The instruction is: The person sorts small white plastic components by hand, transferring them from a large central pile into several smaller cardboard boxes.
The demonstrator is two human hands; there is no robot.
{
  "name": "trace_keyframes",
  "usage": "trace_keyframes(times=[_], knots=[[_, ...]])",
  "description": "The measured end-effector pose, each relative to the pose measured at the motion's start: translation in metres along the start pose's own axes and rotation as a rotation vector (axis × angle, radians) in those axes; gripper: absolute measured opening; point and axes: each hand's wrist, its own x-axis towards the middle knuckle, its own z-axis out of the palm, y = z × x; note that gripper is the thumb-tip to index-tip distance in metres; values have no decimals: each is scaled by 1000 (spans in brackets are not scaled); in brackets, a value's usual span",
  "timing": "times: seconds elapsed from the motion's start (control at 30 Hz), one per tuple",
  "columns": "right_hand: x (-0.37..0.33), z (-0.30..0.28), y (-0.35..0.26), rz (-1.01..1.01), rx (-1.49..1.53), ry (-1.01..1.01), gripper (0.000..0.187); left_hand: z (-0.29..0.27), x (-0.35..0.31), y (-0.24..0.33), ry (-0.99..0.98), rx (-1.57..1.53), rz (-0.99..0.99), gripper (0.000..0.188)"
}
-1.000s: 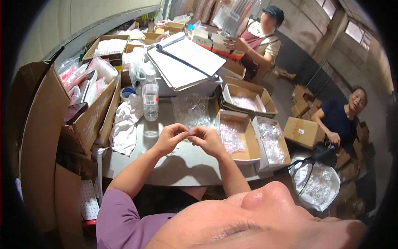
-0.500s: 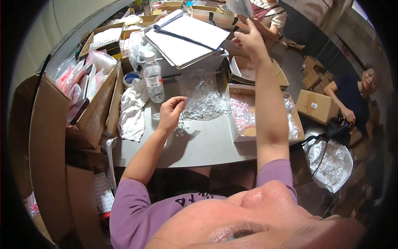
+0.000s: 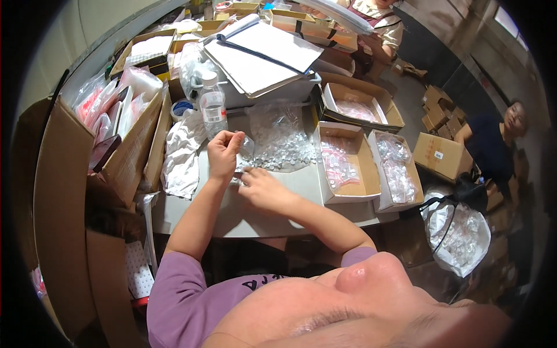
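My left hand (image 3: 223, 155) is raised over the table, thumb and fingers pinched on what looks like a small clear plastic bag (image 3: 247, 147). Just below and to the right, my right hand (image 3: 264, 189) is low at the tabletop with its fingers curled together. Whatever its fingertips grip is too small to make out. Beyond both hands, a heap of small clear plastic pieces (image 3: 284, 152) spills from a large transparent bag (image 3: 278, 119). A clear bottle with a white cap (image 3: 213, 110) stands upright behind my left hand.
Right of the heap stand an open carton (image 3: 365, 168) and a narrower box (image 3: 415, 194), both with filled small bags. A white cloth (image 3: 183, 156) lies left. Papers (image 3: 261, 58) top a grey bin (image 3: 238, 95). One co-worker (image 3: 383, 35) is across the table, another (image 3: 490, 145) at right.
My right arm has come down from its reach toward the far right to the tabletop beside my left hand. The sheet-like thing near the co-worker across the table has shifted. My left hand moved slightly left.
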Motion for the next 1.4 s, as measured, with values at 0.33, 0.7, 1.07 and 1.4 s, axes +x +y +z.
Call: trace_keyframes(times=[0.33,0.7,1.07,1.4], knots=[[10,45,9,144,-30,-120,32,-3,7,-6,62,-79,39,17],[-4,31,12,234,-67,-12,46,-11,3,-5,-18,-25,-29,14],[-7,3,8,286,-68,-68,17,-5,-1,-3,-140,32,-88,12],[-7,8,21,375,13,44,10,-7,-1,-11,-222,48,-201,17]])
